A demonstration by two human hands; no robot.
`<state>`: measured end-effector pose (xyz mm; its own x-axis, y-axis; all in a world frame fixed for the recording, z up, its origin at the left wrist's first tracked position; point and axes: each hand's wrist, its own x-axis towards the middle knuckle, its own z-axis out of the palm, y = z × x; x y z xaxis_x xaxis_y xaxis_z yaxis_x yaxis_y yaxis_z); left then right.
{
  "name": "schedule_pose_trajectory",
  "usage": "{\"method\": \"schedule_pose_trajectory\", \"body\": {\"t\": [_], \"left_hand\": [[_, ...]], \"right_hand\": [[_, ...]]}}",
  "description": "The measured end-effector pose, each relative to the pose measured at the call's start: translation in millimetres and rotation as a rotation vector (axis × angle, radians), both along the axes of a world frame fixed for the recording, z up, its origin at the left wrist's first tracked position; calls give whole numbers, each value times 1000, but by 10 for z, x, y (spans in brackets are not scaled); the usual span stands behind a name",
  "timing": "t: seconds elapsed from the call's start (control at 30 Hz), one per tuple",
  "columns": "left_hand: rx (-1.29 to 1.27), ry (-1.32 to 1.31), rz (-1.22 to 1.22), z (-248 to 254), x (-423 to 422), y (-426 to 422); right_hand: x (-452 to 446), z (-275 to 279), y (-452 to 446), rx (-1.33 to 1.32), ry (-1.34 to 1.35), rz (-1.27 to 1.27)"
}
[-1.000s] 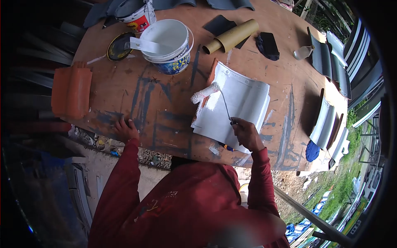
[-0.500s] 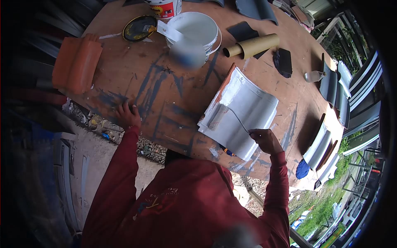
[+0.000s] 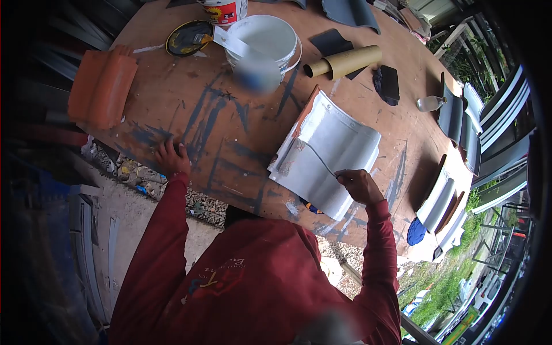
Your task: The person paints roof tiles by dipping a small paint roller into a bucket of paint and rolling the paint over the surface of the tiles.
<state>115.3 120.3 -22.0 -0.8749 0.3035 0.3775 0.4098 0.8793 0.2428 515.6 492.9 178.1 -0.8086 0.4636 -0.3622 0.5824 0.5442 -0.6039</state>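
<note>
My right hand (image 3: 360, 186) is closed around the handle of a small paint roller (image 3: 292, 157). The roller's sleeve rests on the left side of a wavy roof tile (image 3: 352, 150), which is coated white and shows bare orange along its upper left edge. My left hand (image 3: 172, 158) lies on the table's near edge with its fingers spread, holding nothing. Further back stands a white bucket (image 3: 265, 35), partly covered by a blurred patch, with a white flat stick (image 3: 231, 41) across its rim.
An orange roof tile (image 3: 103, 87) lies at the table's (image 3: 172, 109) left. Behind are a dark-stained lid (image 3: 190, 38), a second tub (image 3: 233, 11) and a brown cardboard tube (image 3: 345, 62). A clear bottle (image 3: 431, 103) and more tiles (image 3: 440, 201) line the right side.
The roller has shifted slightly toward the tile's left edge, and my right hand has moved a little away from me with it. My left hand stays on the table edge.
</note>
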Motion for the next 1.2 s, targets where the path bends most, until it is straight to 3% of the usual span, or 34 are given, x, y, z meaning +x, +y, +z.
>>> {"method": "schedule_pose_trajectory", "body": {"t": [0.07,0.2,0.33,0.4,0.47,0.57,0.73,0.83,1.07,1.13,1.2], "left_hand": [[4,26,-19,-43,-18,-20],[6,57,-33,-20,26,-18],[-6,36,-17,-14,12,-8],[1,27,-7,-9,0,-27],[-6,47,-23,-22,1,-23],[-14,-3,-9,-22,-5,-18],[-16,4,-1,29,24,5],[-12,8,2,1,30,12],[2,27,-18,-5,8,-11],[-2,14,-12,-15,36,-6],[-7,21,-1,-10,3,15]], "right_hand": [[20,-21,19,10,44,15],[-83,176,-192,-119,-114,-102],[209,49,-12,93,4,-28],[428,144,162,129,-22,23],[424,541,189,235,-226,23],[491,643,362,210,-239,-20],[99,75,471,-115,-102,-127],[-299,160,274,-99,-53,-122],[-110,170,519,-17,-70,-21],[-216,194,413,-100,-147,-77],[-253,146,368,-45,-36,-15]]}}
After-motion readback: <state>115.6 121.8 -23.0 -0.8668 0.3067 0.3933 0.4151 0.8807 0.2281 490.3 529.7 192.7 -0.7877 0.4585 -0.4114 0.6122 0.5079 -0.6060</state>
